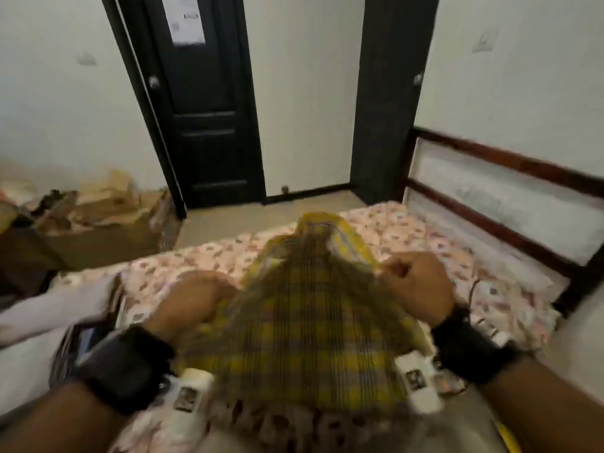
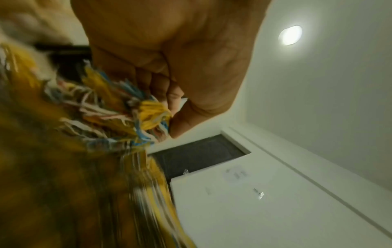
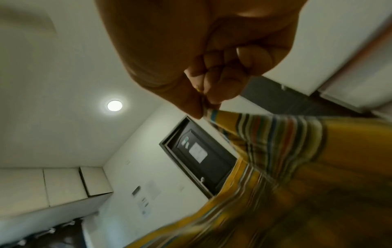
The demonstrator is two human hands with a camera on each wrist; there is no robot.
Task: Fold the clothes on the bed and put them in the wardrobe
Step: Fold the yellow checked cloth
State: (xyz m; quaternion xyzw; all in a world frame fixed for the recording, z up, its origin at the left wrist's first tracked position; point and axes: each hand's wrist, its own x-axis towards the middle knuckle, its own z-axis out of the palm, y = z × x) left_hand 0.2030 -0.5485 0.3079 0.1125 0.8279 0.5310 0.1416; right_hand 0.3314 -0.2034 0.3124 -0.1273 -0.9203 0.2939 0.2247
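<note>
A yellow plaid cloth (image 1: 304, 322) with a fringed edge hangs stretched between both my hands above the bed (image 1: 408, 237). My left hand (image 1: 196, 299) grips its left edge, and in the left wrist view its fingers (image 2: 167, 94) pinch the fringed corner of the cloth (image 2: 148, 112). My right hand (image 1: 415, 279) grips the right edge; the right wrist view shows its curled fingers (image 3: 214, 87) pinching the striped hem of the cloth (image 3: 275, 134). The cloth is blurred by motion. A white garment (image 1: 52, 308) lies on the bed at the left.
The bed has a floral sheet and a dark wooden headboard (image 1: 510, 191) at the right. A dark door (image 1: 199, 103) stands ahead, another dark panel (image 1: 385, 103) to its right. Cardboard boxes (image 1: 104, 220) with clutter sit on the floor at the left.
</note>
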